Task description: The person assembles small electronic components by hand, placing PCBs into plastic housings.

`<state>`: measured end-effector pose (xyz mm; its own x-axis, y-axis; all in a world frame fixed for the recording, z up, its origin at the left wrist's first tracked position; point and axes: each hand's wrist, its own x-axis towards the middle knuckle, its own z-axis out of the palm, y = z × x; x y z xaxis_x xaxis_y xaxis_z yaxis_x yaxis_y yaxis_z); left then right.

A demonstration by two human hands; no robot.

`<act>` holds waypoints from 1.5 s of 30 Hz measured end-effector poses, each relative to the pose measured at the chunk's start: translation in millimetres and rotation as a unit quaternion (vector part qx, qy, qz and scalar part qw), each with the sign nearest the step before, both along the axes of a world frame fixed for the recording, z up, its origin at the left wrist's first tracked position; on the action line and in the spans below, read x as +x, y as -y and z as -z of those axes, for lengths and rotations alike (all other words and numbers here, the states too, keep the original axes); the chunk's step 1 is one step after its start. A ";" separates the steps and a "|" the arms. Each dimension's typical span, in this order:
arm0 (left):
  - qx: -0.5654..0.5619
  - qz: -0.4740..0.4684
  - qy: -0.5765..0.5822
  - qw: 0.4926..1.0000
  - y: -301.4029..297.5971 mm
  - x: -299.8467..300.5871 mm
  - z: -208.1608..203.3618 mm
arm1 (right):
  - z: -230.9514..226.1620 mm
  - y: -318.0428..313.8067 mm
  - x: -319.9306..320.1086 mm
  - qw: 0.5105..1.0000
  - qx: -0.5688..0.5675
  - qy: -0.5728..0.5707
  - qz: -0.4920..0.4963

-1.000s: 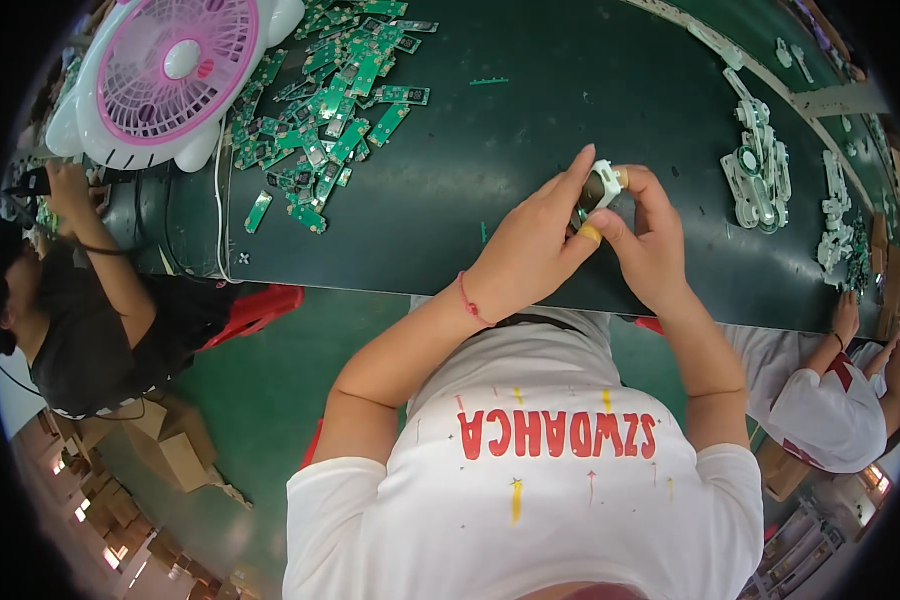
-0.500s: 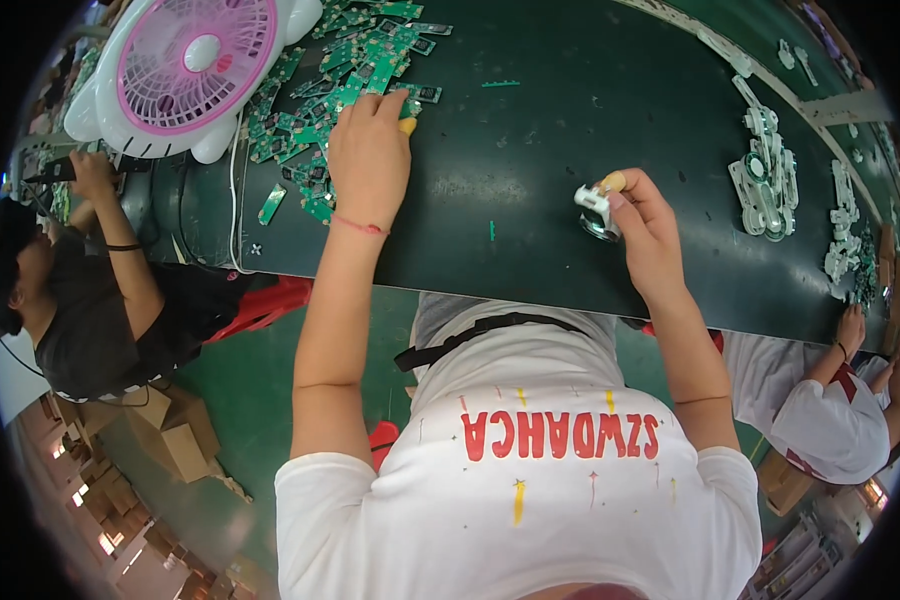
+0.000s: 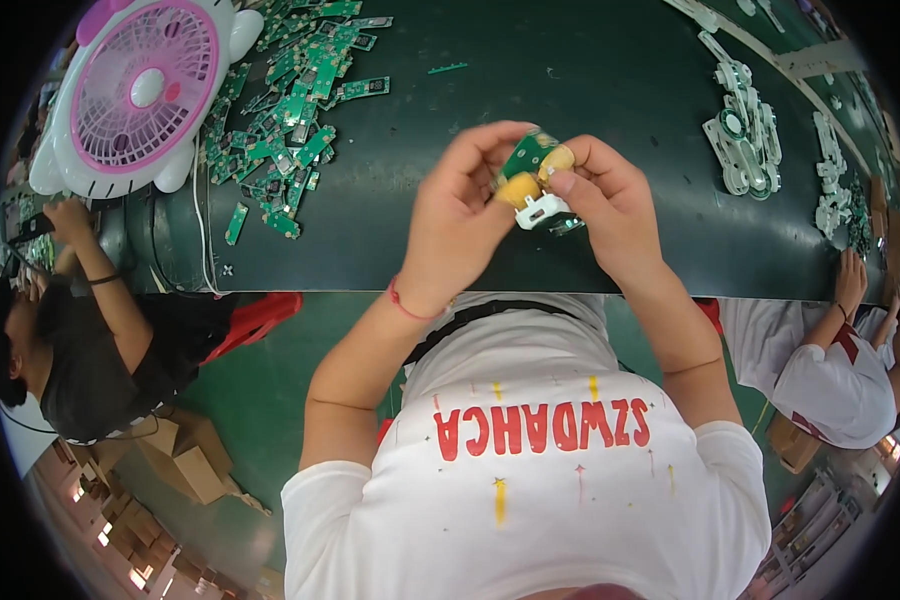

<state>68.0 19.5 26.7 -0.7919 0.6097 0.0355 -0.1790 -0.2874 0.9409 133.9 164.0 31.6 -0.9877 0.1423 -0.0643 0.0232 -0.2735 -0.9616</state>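
Note:
Both hands meet above the dark green table, in front of my body. My left hand (image 3: pixel 467 205) is closed on a small green circuit board (image 3: pixel 526 158), with a yellow cover on the thumb. In my right hand (image 3: pixel 615 207), also with a yellow fingertip cover, is a white plastic part (image 3: pixel 542 211) with a shiny, dark lower side. The board is held right beside the white part; fingers hide whether they touch. A heap of loose green circuit boards (image 3: pixel 295 105) lies on the table to the left.
A white and pink fan (image 3: pixel 148 88) stands far left, its white cable (image 3: pixel 202 225) running to the table's front edge. White plastic parts (image 3: pixel 745 130) lie in a pile at the right. Co-workers sit on both sides, one in black (image 3: pixel 95 350), one in white (image 3: pixel 835 390).
My left hand has left the heap of boards and come right and nearer with one board. The right hand has moved slightly left with the white part to meet it.

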 end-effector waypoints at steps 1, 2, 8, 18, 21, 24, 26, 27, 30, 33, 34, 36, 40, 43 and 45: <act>-0.003 0.003 -0.001 1.000 -2.0 4.3 -1.3 | -0.8 0.8 -1.2 1.000 0.001 0.001 0.001; -0.013 -0.010 -0.032 0.999 -2.6 5.3 2.3 | -1.4 1.3 -1.7 1.000 -0.011 0.001 -0.003; -0.155 -0.047 -0.351 0.922 3.4 -3.2 -6.9 | -8.8 -1.9 -0.9 1.000 0.023 0.010 0.000; -0.132 -0.097 -0.395 0.904 -3.7 -1.5 -2.6 | -18.3 1.7 -3.5 1.000 -0.027 0.004 -0.010; -0.137 -0.113 -0.414 0.892 -3.1 -2.2 -1.9 | -19.3 3.8 -3.0 0.998 -0.064 0.027 -0.014; -0.125 -0.132 -0.443 0.878 -2.6 -2.8 -0.9 | -18.0 4.8 -2.2 0.994 -0.094 0.051 -0.014; -0.128 -0.124 -0.453 0.874 -1.6 -2.9 -1.1 | -20.9 5.6 -1.3 0.993 -0.101 0.058 -0.018; -0.128 -0.124 -0.452 0.874 -0.9 -3.3 -2.3 | -21.9 5.8 -1.0 0.992 -0.108 0.064 -0.021; -0.117 -0.086 -0.422 0.895 0.7 -3.6 -6.0 | -22.0 3.8 -0.1 0.993 -0.094 0.062 -0.030; -0.106 -0.074 -0.413 0.902 1.7 -2.9 -5.2 | -25.5 6.0 1.2 0.991 -0.111 0.067 -0.023; -0.109 -0.076 -0.432 0.892 2.6 -3.6 -4.4 | -27.1 5.8 1.1 0.991 -0.111 0.067 -0.024; -0.112 -0.078 -0.450 0.883 2.6 -2.2 -3.5 | -30.1 4.0 2.7 0.988 -0.126 0.082 -0.044; -0.090 -0.070 -0.388 0.915 -1.1 -1.7 0.6 | -25.3 5.6 -2.7 0.991 -0.115 0.064 -0.026; -0.086 -0.061 -0.369 0.924 -1.1 -8.8 6.1 | -22.4 3.5 -9.0 0.999 -0.020 0.034 -0.018; -0.082 -0.108 -0.338 0.931 -2.5 -11.4 6.3 | -23.8 4.2 -9.4 1.000 -0.005 -0.013 -0.005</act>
<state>56.6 22.0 20.4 -0.7273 0.4802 0.4904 0.5148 -0.0909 0.8525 124.5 159.8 55.4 -0.9905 0.1315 -0.0394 0.0007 -0.2826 -0.9592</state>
